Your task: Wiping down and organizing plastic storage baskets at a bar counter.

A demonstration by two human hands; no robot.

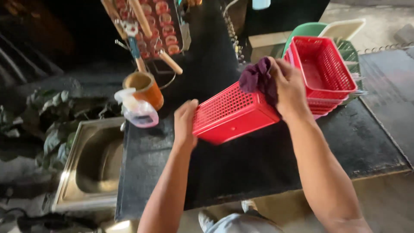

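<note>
A red plastic basket is held tilted above the dark counter, its latticed underside turned up so that it can be reached. Its near end is steadied by the left hand, whose fingers are laid flat against the end wall rather than curled round it. A dark purple cloth is bunched in the closed right hand and pressed on the basket's far upper edge. Just behind, a stack of red baskets is seen, with green and cream ones beyond. To the left, a steel sink, an orange cup and a spray bottle are set
</note>
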